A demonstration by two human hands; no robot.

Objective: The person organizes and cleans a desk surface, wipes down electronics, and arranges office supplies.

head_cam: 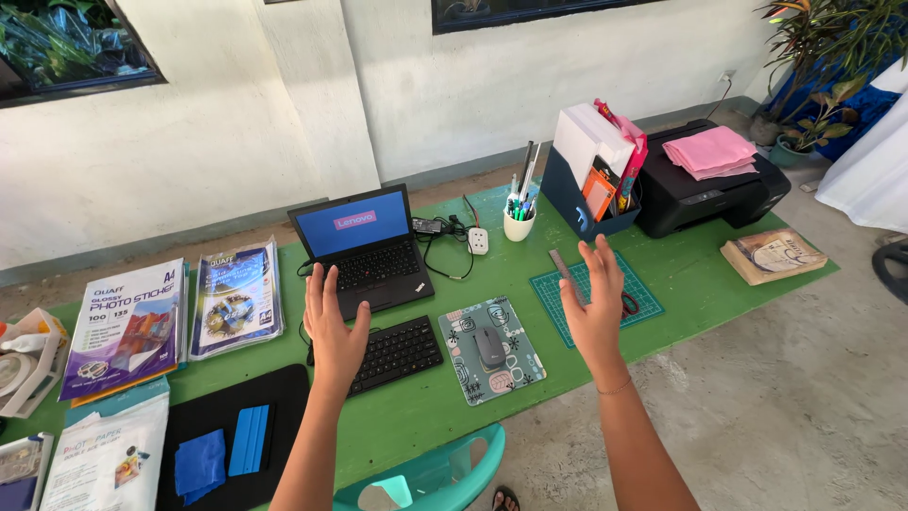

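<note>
Currently both hands raised, fingers spread, holding nothing. Left hand (333,326) hovers over the black keyboard (392,353), near the open laptop (364,251); right hand (594,301) over the green cutting mat (594,298). Keyboard lies mid-table, long axis left to right, slightly skewed. Likely light, rigid plastic; grip at both short ends.

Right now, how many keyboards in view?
2: the laptop's built-in keyboard at the table's middle, and a separate black keyboard just in front of it, partly covered by the left hand.
</note>
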